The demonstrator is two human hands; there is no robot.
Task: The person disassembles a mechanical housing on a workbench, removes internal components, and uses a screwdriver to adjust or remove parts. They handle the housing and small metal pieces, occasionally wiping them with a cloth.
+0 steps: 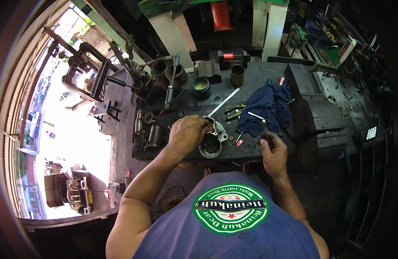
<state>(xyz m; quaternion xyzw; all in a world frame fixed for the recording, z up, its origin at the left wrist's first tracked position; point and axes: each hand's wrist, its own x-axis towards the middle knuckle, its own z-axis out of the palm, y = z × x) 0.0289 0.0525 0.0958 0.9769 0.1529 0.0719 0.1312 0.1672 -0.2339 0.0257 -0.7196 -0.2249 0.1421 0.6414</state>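
Observation:
My left hand (188,134) has its fingers curled at the upper rim of a cast metal housing (220,129), whose round open end (210,150) sits on the dark workbench (158,105). Small inner parts at my fingertips are too small to make out. My right hand (272,153) grips a metal wrench-like tool (263,123) upright, right of the housing, with a short light bar (255,116) near its top. A blue cloth (262,103) lies behind it. Pliers (233,112), a steel ruler (222,102) and several small nuts and washers (243,143) lie around the housing.
Behind are a dark tub of grease (201,88), metal cans (237,75) and a long tool (170,93). At left lie cylinders (155,136); beyond is a bright opening (56,144). A press frame (171,32) stands at the back, a metal plate (330,84) at right.

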